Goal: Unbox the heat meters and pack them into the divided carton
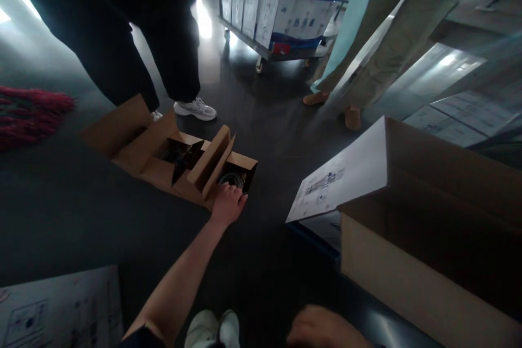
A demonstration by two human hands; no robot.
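Observation:
A small open cardboard box (163, 171) with dividers lies on the dark floor. A coiled cable (233, 179) shows in its right compartment. My left hand (227, 204) reaches out to that near right corner, with its fingers curled over the box rim beside the coil. My right hand (322, 330) sits low at the bottom edge of the view, blurred, touching nothing I can make out. Its fingers are hidden.
A large open carton (408, 266) with a white printed flap (346, 176) stands at the right. Two people stand beyond the small box, one in white sneakers (196, 109), one in brown shoes (353, 117). A cart of white-blue boxes (281, 5) is behind them. A red mop (28, 114) lies at the left.

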